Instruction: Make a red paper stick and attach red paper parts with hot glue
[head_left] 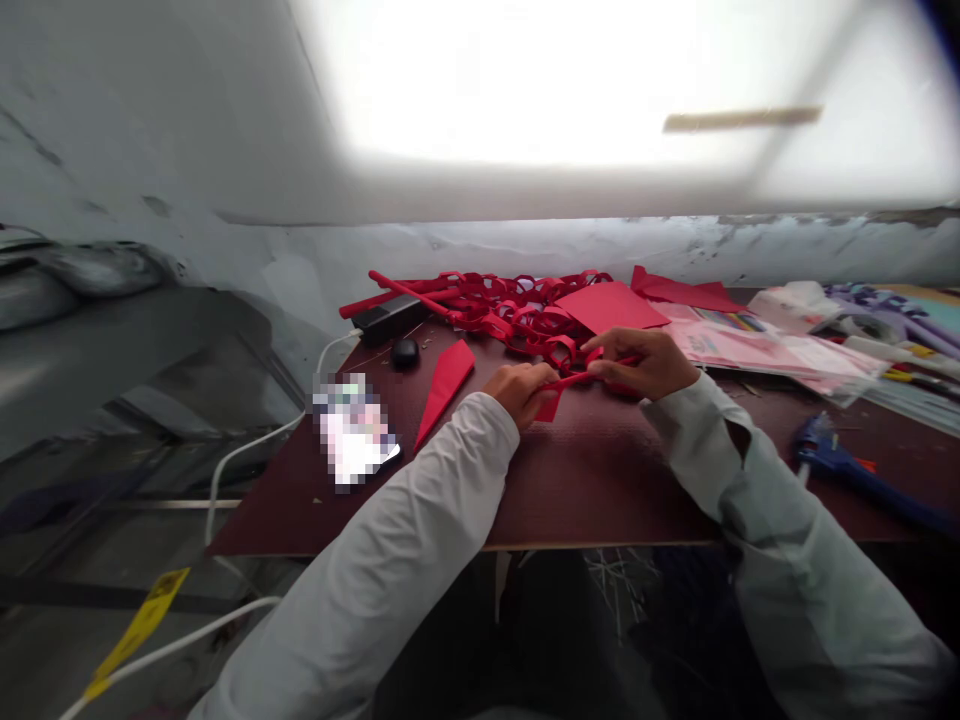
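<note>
My left hand [519, 388] and my right hand [641, 362] meet over the dark red table [570, 490], both pinched on a thin red paper strip [576, 379] stretched between them. The strip joins a red paper chain [517, 310] of linked loops that lies heaped just behind my hands. A flat red paper sheet [609, 305] rests on the chain. A pointed red paper piece [444, 388] lies to the left of my left hand.
A blurred-out phone [352, 432] lies near the table's left edge, with a black round object [405, 351] and a black box [390, 318] behind it. A blue glue gun [840, 465] lies at the right. Pink papers [757, 350] and purple craft pieces [892, 305] crowd the far right. White cables [240, 455] hang off the left.
</note>
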